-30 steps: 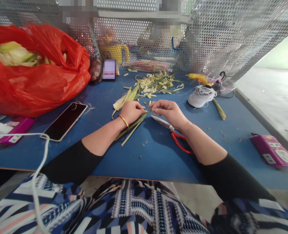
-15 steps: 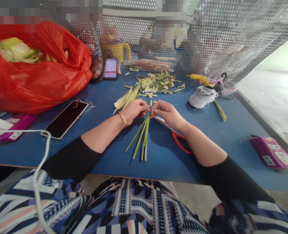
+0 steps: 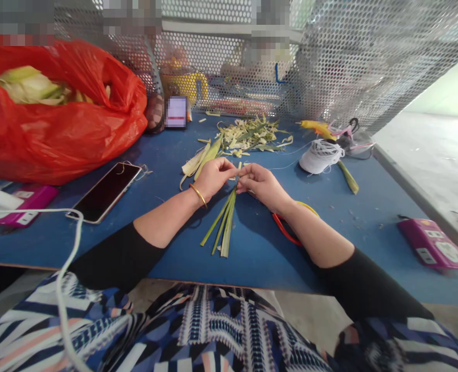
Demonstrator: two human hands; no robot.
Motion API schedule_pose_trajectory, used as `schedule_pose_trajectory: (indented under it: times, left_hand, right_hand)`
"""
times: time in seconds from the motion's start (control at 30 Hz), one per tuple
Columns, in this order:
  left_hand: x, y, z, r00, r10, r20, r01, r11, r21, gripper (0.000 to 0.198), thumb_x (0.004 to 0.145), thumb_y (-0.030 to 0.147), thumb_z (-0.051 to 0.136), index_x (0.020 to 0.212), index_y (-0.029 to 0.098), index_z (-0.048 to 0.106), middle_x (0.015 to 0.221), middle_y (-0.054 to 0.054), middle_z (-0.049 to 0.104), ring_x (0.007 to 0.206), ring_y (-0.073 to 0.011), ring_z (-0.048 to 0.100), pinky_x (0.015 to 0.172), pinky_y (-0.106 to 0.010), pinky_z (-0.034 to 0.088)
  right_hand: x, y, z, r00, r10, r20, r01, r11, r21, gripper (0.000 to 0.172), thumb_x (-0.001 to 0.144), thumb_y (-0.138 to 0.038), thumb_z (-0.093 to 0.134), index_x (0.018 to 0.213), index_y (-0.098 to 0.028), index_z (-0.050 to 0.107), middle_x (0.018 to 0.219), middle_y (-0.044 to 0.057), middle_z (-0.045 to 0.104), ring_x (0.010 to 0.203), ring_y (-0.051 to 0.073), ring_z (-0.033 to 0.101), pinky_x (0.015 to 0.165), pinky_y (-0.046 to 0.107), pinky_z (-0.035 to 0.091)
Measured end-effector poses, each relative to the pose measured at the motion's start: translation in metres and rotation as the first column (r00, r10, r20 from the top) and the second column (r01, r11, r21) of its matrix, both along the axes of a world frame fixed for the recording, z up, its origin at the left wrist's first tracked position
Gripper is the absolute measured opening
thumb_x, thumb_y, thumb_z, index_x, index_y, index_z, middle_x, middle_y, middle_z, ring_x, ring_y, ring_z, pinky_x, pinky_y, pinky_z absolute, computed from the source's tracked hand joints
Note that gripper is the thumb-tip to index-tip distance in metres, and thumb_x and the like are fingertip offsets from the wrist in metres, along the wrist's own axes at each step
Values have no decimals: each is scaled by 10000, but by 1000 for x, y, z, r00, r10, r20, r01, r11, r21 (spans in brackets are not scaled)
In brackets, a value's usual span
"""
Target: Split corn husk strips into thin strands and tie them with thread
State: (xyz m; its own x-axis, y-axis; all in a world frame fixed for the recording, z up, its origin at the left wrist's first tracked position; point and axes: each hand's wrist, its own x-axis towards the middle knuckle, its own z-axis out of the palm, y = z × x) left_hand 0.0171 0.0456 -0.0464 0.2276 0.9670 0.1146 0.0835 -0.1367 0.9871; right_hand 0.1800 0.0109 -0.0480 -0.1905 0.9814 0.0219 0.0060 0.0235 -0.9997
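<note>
A small bundle of green corn husk strips (image 3: 223, 227) fans out toward me over the blue table. Its upper end is pinched between my two hands. My left hand (image 3: 214, 178), with a gold bangle at the wrist, closes its fingertips on the bundle's top from the left. From the right, my right hand (image 3: 263, 185) pinches the same spot, its fingers nearly touching the left ones. Exactly what the fingertips grip there is partly hidden. Under my right wrist lie red-handled scissors (image 3: 285, 230), mostly covered. Pale husk leaves (image 3: 200, 161) lie just beyond my left hand.
Behind my hands is a pile of husk scraps (image 3: 248, 135). A white thread bundle (image 3: 321, 156), a yellow glue gun (image 3: 317, 128) and a green stalk (image 3: 348, 177) lie right. Left are a phone (image 3: 107, 194) and a red bag of husks (image 3: 97, 139). Purple power strips (image 3: 436, 243) flank the table.
Both hands stay together at the bundle's top while their fingers shift. The strips' loose ends swing slightly left. My right forearm moves a little, hiding the scissor blades and baring a yellow part.
</note>
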Motion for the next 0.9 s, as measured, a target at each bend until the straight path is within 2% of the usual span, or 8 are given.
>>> schedule_pose_trajectory:
  times: [0.17, 0.3, 0.4, 0.43, 0.5, 0.63, 0.77, 0.9]
  left_hand:
    - [5, -5, 4, 1000, 7, 19, -9, 996, 93, 222, 758, 234, 819, 679, 178, 620, 711, -5, 661, 685, -115, 596, 695, -251, 503]
    - [7, -14, 14, 995, 16, 97, -3, 991, -134, 246, 803, 309, 824, 776, 182, 615, 731, 2, 660, 689, -113, 626, 655, -233, 510]
    - [8, -25, 28, 977, -178, 121, 214, 863, -458, 285, 801, 328, 848, 786, 172, 610, 700, -11, 665, 613, -123, 646, 608, -250, 537]
    - [7, -28, 33, 960, -237, 150, 280, 804, -524, 250, 824, 276, 827, 775, 163, 609, 677, -8, 653, 564, -110, 623, 589, -251, 539]
    - [7, -31, 39, 947, -254, 195, 320, 759, -567, 167, 907, 169, 703, 763, 145, 623, 600, 31, 572, 431, -51, 477, 476, -198, 449]
    - [3, -27, 43, 965, -165, 203, 251, 801, -543, 248, 963, 110, 542, 731, 150, 617, 548, 65, 434, 372, -7, 255, 370, -153, 158]
    - [-1, -18, 37, 969, -111, 219, 210, 838, -504, 211, 912, 248, 659, 716, 190, 611, 554, 68, 368, 406, -25, 220, 391, -184, 138]
    - [-3, -17, 31, 977, -107, 184, 173, 902, -395, 376, 756, 447, 828, 626, 218, 559, 536, 76, 308, 424, -37, 188, 404, -231, 159]
  right_hand:
    - [0, -2, 1, 995, 69, -79, -73, 996, -44, 225, 695, -277, 827, 850, -169, 705, 709, -27, 710, 643, 107, 672, 743, 304, 605]
    - [5, -1, 5, 991, -47, -128, 47, 999, -2, 245, 668, -331, 864, 786, -180, 711, 687, -32, 698, 648, 105, 662, 743, 293, 591]
    - [9, 0, 11, 979, -115, -169, 128, 989, 69, 262, 682, -376, 869, 788, -192, 714, 696, -33, 696, 656, 104, 654, 738, 286, 579]
    - [10, 0, 12, 976, -124, -177, 142, 986, 89, 266, 687, -389, 868, 791, -196, 716, 702, -32, 696, 658, 106, 655, 733, 285, 576]
    - [11, 1, 15, 975, -132, -178, 155, 980, 123, 281, 695, -415, 865, 798, -202, 715, 702, -31, 692, 662, 115, 660, 729, 292, 576]
    - [11, 1, 17, 979, -164, -125, 187, 960, 207, 287, 719, -444, 837, 818, -211, 703, 720, -20, 701, 700, 142, 683, 770, 330, 588]
    - [8, -4, 18, 978, -205, 47, 177, 920, 349, 173, 798, -389, 743, 821, -223, 698, 748, -5, 725, 741, 172, 696, 783, 345, 573]
    - [4, -14, 18, 913, -197, 357, -6, 869, 495, 117, 888, -305, 624, 838, -238, 705, 830, 24, 746, 820, 188, 688, 829, 339, 539]
